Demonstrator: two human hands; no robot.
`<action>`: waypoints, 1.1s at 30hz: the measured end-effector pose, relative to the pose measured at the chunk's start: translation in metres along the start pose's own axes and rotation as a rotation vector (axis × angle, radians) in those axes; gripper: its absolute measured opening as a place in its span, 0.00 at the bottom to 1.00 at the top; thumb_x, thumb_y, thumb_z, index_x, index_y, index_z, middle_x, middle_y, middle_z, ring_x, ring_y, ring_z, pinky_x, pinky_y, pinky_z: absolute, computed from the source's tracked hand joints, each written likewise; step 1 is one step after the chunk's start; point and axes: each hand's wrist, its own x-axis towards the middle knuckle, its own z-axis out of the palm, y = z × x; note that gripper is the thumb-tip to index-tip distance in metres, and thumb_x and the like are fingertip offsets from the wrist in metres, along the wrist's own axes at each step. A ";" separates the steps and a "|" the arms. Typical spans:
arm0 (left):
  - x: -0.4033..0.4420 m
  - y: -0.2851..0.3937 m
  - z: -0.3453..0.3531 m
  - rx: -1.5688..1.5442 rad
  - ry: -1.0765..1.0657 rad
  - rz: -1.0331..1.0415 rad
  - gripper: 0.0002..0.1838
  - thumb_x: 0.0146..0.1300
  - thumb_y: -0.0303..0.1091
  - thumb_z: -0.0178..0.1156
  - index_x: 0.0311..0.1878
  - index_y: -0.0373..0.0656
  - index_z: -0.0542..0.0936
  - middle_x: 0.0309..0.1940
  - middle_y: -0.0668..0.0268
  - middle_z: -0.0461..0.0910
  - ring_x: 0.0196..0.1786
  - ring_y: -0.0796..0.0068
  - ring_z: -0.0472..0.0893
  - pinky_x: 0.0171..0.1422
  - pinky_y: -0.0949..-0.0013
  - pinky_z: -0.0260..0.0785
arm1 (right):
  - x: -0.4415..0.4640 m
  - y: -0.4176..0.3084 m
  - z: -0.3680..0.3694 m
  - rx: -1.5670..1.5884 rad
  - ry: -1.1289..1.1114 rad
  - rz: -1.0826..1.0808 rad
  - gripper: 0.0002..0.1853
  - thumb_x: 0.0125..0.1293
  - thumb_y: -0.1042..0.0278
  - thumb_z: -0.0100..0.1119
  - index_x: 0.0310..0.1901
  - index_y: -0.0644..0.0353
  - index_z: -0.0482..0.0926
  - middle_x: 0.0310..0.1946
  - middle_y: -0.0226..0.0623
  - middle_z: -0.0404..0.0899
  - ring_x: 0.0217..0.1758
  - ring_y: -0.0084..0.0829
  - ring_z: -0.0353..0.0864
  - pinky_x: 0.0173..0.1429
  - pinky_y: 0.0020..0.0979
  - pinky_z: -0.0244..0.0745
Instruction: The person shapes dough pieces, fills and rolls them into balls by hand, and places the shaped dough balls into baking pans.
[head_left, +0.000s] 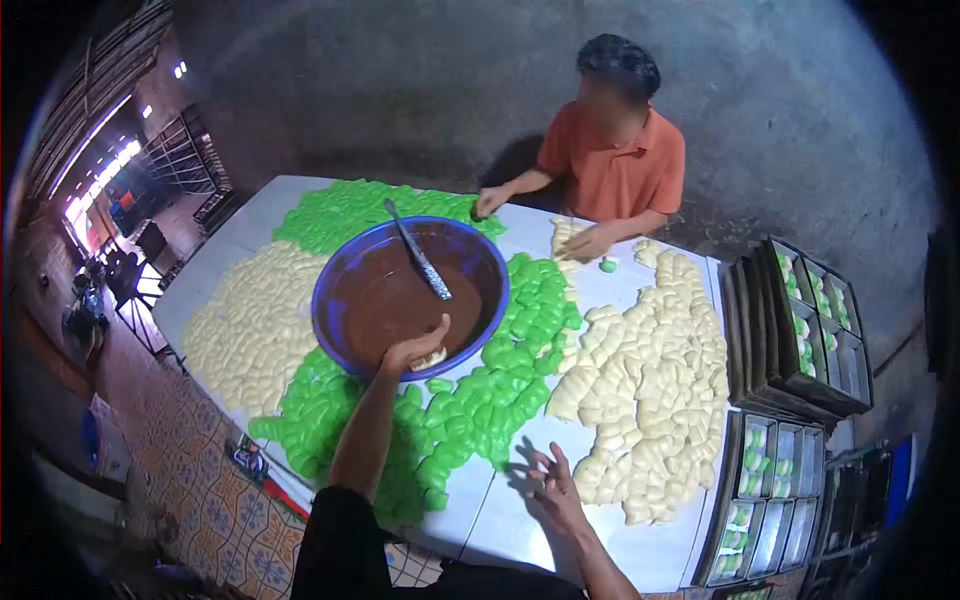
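The left hand (416,346) holds pale dough (431,359) inside the blue bowl (327,300), the right hand (556,492) with grip wide.

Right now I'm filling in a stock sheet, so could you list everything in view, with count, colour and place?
table: one, white, centre
basin: one, blue-purple with brown inside, on the table
utensil: one, silvery, resting across the basin's far rim
green pieces: too many to count, green, around the basin
cream pieces: too many to count, cream, table's left and right
trays: several, grey and dark, right side, some holding green and pale pieces
co-worker: one, orange shirt, far side
wall: grey, behind
floor: patterned tiles, lower left
background clutter: uncountable, dim, far left
left hand: one, bare, at the basin's near rim
right hand: one, bare, over the table's near side
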 end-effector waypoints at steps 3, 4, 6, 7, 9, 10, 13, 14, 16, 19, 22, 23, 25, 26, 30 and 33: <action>-0.066 0.041 -0.009 0.224 0.102 0.256 0.31 0.73 0.55 0.34 0.59 0.38 0.73 0.39 0.49 0.80 0.35 0.48 0.79 0.41 0.52 0.72 | -0.001 0.006 -0.007 0.012 0.038 -0.025 0.44 0.63 0.56 0.63 0.74 0.44 0.44 0.67 0.33 0.56 0.57 0.26 0.68 0.51 0.32 0.73; -0.077 0.037 0.005 0.419 0.285 0.421 0.27 0.73 0.52 0.37 0.58 0.39 0.74 0.39 0.49 0.80 0.36 0.49 0.79 0.39 0.55 0.73 | -0.001 0.008 -0.008 0.000 0.052 -0.035 0.43 0.64 0.57 0.62 0.74 0.46 0.44 0.67 0.34 0.57 0.57 0.26 0.69 0.52 0.32 0.74; -0.103 0.033 0.036 0.348 0.507 0.605 0.28 0.73 0.52 0.38 0.59 0.39 0.74 0.41 0.50 0.80 0.40 0.51 0.79 0.42 0.59 0.73 | 0.003 0.008 -0.006 -0.021 0.126 -0.029 0.40 0.67 0.61 0.58 0.73 0.56 0.45 0.65 0.40 0.62 0.57 0.28 0.71 0.54 0.30 0.74; -0.133 0.042 0.053 0.067 0.487 0.643 0.32 0.72 0.57 0.36 0.60 0.39 0.73 0.42 0.49 0.80 0.44 0.52 0.79 0.46 0.59 0.73 | 0.002 0.008 -0.003 0.043 0.136 0.026 0.39 0.68 0.62 0.57 0.73 0.57 0.46 0.64 0.42 0.64 0.56 0.29 0.72 0.54 0.30 0.74; -0.193 0.068 0.077 -0.800 0.051 0.411 0.42 0.68 0.66 0.31 0.64 0.36 0.68 0.48 0.49 0.78 0.52 0.55 0.77 0.57 0.60 0.68 | 0.008 0.002 0.005 0.350 0.149 0.161 0.34 0.68 0.63 0.56 0.71 0.61 0.53 0.59 0.46 0.71 0.54 0.30 0.75 0.53 0.27 0.76; -0.222 0.080 0.091 -1.337 -0.388 0.081 0.48 0.66 0.72 0.26 0.67 0.34 0.64 0.51 0.49 0.77 0.56 0.57 0.75 0.63 0.59 0.64 | 0.006 0.003 0.010 0.360 0.182 0.159 0.31 0.68 0.63 0.57 0.68 0.62 0.57 0.57 0.46 0.72 0.53 0.29 0.75 0.51 0.26 0.76; -0.276 0.094 0.136 -1.369 -0.369 0.020 0.53 0.63 0.75 0.22 0.69 0.32 0.60 0.59 0.51 0.72 0.63 0.62 0.70 0.69 0.54 0.56 | -0.004 0.006 0.012 0.226 0.325 0.141 0.19 0.66 0.68 0.59 0.57 0.64 0.72 0.46 0.39 0.77 0.45 0.24 0.76 0.45 0.23 0.74; -0.289 0.099 0.143 -1.295 -0.215 -0.007 0.51 0.64 0.74 0.25 0.70 0.33 0.59 0.61 0.51 0.71 0.64 0.62 0.69 0.70 0.52 0.54 | -0.012 0.007 0.006 0.072 0.414 0.152 0.14 0.65 0.70 0.60 0.50 0.64 0.78 0.40 0.34 0.79 0.41 0.20 0.75 0.43 0.24 0.73; -0.306 0.097 0.156 -1.339 -0.181 -0.030 0.33 0.73 0.51 0.42 0.71 0.34 0.57 0.63 0.52 0.68 0.63 0.63 0.69 0.67 0.58 0.60 | -0.022 0.000 0.017 -0.462 0.417 -0.139 0.17 0.61 0.72 0.63 0.51 0.64 0.78 0.42 0.36 0.78 0.41 0.24 0.74 0.45 0.27 0.70; -0.329 0.098 0.163 -0.874 -0.087 0.198 0.30 0.66 0.27 0.55 0.69 0.32 0.60 0.61 0.53 0.70 0.57 0.70 0.75 0.54 0.73 0.71 | -0.045 -0.016 0.030 -1.231 0.244 -0.469 0.20 0.57 0.78 0.61 0.54 0.63 0.77 0.51 0.42 0.71 0.46 0.32 0.71 0.48 0.28 0.69; -0.333 0.081 0.182 -0.693 -0.056 0.392 0.23 0.64 0.22 0.57 0.61 0.25 0.68 0.52 0.54 0.76 0.50 0.73 0.79 0.50 0.73 0.76 | -0.062 -0.028 0.024 -1.084 0.176 -0.443 0.18 0.57 0.82 0.59 0.52 0.64 0.77 0.51 0.41 0.72 0.44 0.31 0.74 0.49 0.29 0.71; -0.336 0.076 0.187 -0.778 -0.112 0.381 0.21 0.64 0.22 0.57 0.59 0.25 0.70 0.50 0.55 0.77 0.48 0.72 0.80 0.49 0.73 0.76 | -0.065 -0.025 0.024 -0.847 0.266 -0.467 0.14 0.59 0.82 0.59 0.48 0.65 0.78 0.50 0.41 0.73 0.45 0.30 0.74 0.50 0.29 0.71; -0.351 0.088 0.182 -1.052 -0.211 0.317 0.13 0.66 0.26 0.58 0.50 0.27 0.76 0.42 0.59 0.80 0.42 0.71 0.82 0.49 0.71 0.78 | -0.068 -0.025 0.021 -0.614 0.344 -0.483 0.09 0.61 0.79 0.58 0.43 0.65 0.79 0.49 0.41 0.74 0.50 0.33 0.77 0.55 0.28 0.71; -0.358 0.090 0.180 -1.093 -0.247 0.310 0.13 0.66 0.29 0.59 0.50 0.29 0.77 0.40 0.60 0.81 0.40 0.72 0.82 0.49 0.71 0.78 | -0.073 -0.032 0.019 -0.680 0.251 -0.461 0.09 0.61 0.78 0.59 0.43 0.66 0.80 0.50 0.41 0.74 0.52 0.34 0.77 0.57 0.30 0.70; -0.360 0.060 0.204 -1.042 -0.244 0.198 0.16 0.65 0.32 0.61 0.52 0.33 0.75 0.38 0.63 0.80 0.39 0.76 0.80 0.46 0.72 0.77 | -0.091 -0.036 0.044 -0.915 0.082 -0.335 0.09 0.63 0.73 0.59 0.44 0.67 0.80 0.41 0.41 0.78 0.47 0.33 0.78 0.50 0.29 0.71; -0.371 0.055 0.216 -1.092 -0.068 0.218 0.24 0.63 0.27 0.62 0.59 0.37 0.65 0.34 0.66 0.78 0.37 0.78 0.79 0.43 0.74 0.75 | -0.099 -0.016 0.028 -0.875 0.160 -0.063 0.12 0.64 0.73 0.59 0.48 0.66 0.79 0.34 0.32 0.77 0.35 0.22 0.71 0.39 0.26 0.70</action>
